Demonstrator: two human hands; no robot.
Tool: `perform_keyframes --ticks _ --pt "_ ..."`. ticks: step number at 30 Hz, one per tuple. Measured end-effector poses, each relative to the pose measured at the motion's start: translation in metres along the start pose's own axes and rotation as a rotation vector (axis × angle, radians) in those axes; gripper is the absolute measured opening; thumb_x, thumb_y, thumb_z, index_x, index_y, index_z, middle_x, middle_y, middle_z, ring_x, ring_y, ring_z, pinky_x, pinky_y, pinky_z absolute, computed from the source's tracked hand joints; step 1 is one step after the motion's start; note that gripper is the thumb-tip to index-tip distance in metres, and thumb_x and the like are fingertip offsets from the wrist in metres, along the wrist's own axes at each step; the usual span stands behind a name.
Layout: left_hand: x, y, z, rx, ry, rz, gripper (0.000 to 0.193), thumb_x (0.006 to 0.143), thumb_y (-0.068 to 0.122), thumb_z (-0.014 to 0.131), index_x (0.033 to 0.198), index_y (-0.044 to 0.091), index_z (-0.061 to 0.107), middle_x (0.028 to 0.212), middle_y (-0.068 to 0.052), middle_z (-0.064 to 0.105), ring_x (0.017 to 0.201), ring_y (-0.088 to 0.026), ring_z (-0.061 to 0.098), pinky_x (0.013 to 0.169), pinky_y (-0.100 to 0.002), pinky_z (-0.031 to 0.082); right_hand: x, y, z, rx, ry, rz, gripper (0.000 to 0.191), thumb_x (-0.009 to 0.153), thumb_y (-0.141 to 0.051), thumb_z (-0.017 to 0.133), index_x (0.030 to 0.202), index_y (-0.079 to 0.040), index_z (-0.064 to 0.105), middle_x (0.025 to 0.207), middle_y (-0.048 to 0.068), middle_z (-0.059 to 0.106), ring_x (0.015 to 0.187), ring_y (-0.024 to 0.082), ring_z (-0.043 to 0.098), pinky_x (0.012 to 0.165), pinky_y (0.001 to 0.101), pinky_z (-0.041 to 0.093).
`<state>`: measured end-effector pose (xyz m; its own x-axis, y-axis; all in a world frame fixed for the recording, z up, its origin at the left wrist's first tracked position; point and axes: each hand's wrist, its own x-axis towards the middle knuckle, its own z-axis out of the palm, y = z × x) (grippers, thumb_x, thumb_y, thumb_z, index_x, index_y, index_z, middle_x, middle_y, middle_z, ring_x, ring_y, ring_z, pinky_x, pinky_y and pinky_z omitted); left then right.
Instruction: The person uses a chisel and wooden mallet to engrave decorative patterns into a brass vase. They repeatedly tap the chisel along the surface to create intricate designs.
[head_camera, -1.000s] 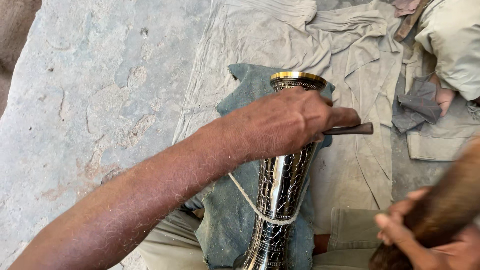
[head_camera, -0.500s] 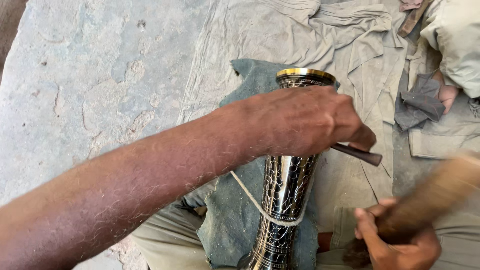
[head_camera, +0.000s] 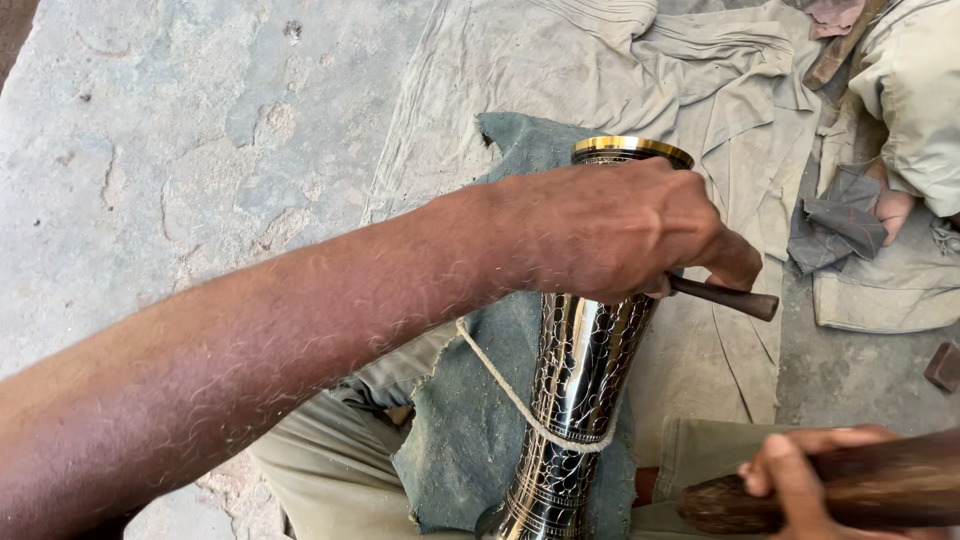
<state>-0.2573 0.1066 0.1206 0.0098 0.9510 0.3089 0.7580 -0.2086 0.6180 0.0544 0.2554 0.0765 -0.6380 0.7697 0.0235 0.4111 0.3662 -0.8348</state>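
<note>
Two hands are in my view, both closed on tools. My left hand reaches across the middle of the picture, fingers curled tight around a thin dark rod whose end sticks out to the right of my fist. The fist rests against the upper part of a tall metal vase, which leans away from me with its brass-coloured rim just showing above my knuckles. The vase is shiny, covered in a fine dark engraved pattern, and its lower end sits near my lap at the bottom edge of the picture. A pale cord runs around its lower body and off to the left. Under the vase lies a dark grey-green cloth, spread over my knee and over a large beige sheet that covers the stone floor.

My right hand, low at the right, grips a thick wooden mallet; the fingers wrap fully around it, and it is well apart from the vase. At the upper right I see a bare foot of another person beside a small grey rag
</note>
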Motion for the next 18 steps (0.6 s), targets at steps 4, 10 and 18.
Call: perform_keyframes --ticks 4,10,18 --pt "-0.011 0.000 -0.003 0.047 -0.023 0.005 0.029 0.102 0.006 0.059 0.130 0.011 0.067 0.098 -0.014 0.078 0.078 -0.017 0.078 0.058 -0.031 0.058 0.035 -0.024 -0.027 -0.420 -0.432 -0.167 0.028 0.090 -0.002 0.074 0.111 0.001 0.056 0.083 0.011 0.068 0.071 0.017 0.071 0.072 0.0332 0.064" --pt "-0.039 0.007 0.004 -0.093 0.337 -0.062 0.037 0.097 0.017 0.068 0.132 0.008 0.061 0.104 -0.011 0.076 0.089 -0.023 0.078 0.077 -0.037 0.067 0.076 -0.076 -0.044 -0.558 -0.559 -0.364 0.027 0.091 -0.001 0.073 0.113 0.001 0.057 0.083 0.012 0.068 0.069 0.017 0.070 0.069 0.0328 0.062" --pt "-0.054 0.020 0.012 -0.084 0.508 -0.272 0.041 0.095 0.017 0.075 0.132 0.009 0.060 0.093 -0.011 0.073 0.082 -0.026 0.074 0.073 -0.045 0.061 0.129 -0.150 -0.006 -0.660 -0.610 -0.748 0.027 0.093 0.000 0.070 0.117 0.001 0.059 0.083 0.012 0.068 0.066 0.017 0.068 0.065 0.0324 0.060"
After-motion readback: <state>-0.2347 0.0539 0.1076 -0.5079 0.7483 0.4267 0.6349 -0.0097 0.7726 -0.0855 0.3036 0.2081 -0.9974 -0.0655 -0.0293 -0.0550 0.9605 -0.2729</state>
